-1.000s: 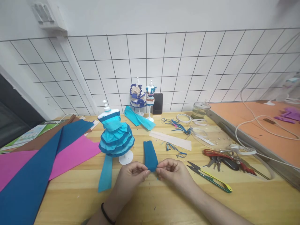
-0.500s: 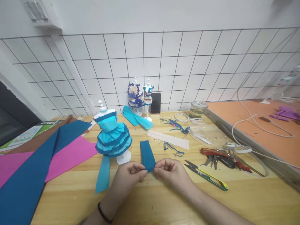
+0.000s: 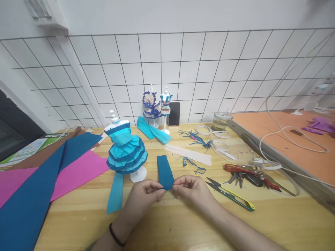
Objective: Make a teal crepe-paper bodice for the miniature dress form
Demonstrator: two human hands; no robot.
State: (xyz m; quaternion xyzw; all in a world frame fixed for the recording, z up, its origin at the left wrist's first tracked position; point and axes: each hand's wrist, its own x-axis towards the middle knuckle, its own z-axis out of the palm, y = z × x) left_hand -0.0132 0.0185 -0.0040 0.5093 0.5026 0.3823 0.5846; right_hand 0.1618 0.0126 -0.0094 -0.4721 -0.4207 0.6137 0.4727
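Note:
A dark blue strip of crepe paper point(image 3: 165, 171) lies on the wooden table, its near end pinched between my two hands. My left hand point(image 3: 146, 196) grips the near left corner with thumb and fingertips. At the near right corner, my right hand point(image 3: 190, 190) pinches the strip the same way. Left of the strip stands a small white mannequin point(image 3: 114, 120) wearing a tiered turquoise and blue paper dress point(image 3: 127, 153). A turquoise paper strip point(image 3: 115, 195) lies below that dress. Thread snips point(image 3: 231, 195) with yellow and green handles rest right of my right hand.
Two small dressed mannequins point(image 3: 165, 104) and a phone point(image 3: 174, 114) stand by the tiled wall. Large blue point(image 3: 34, 198) and pink paper sheets point(image 3: 81, 172) cover the left side. Keys point(image 3: 238, 178), a pale strip point(image 3: 190, 154), tape rolls point(image 3: 202, 130) and a glass jar point(image 3: 221, 122) lie rightward.
The view has shifted very slightly. Both hands keep their pinch on the blue strip, whose near edge looks slightly more curled up between the fingers.

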